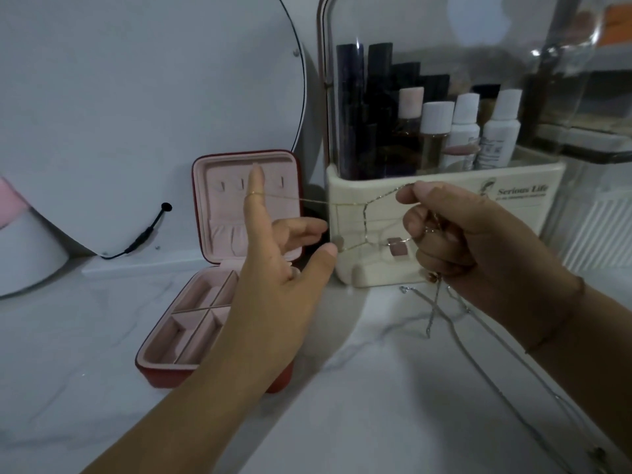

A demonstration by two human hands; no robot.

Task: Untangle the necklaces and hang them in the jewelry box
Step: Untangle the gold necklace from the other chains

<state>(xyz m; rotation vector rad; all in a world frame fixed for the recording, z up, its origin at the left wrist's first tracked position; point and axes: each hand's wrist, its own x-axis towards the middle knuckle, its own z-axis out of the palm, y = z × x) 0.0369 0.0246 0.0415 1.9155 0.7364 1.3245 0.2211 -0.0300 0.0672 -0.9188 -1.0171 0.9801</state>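
On the marble counter the red jewelry box stands open at the left, its lid hooks bare. Before it the left hand is spread wide, the gold necklace looped over its straight forefinger and pulled tight to the right hand, which pinches it. I judge the untangling is in hand; next this loop must go onto a hook, free of the silver chains below.
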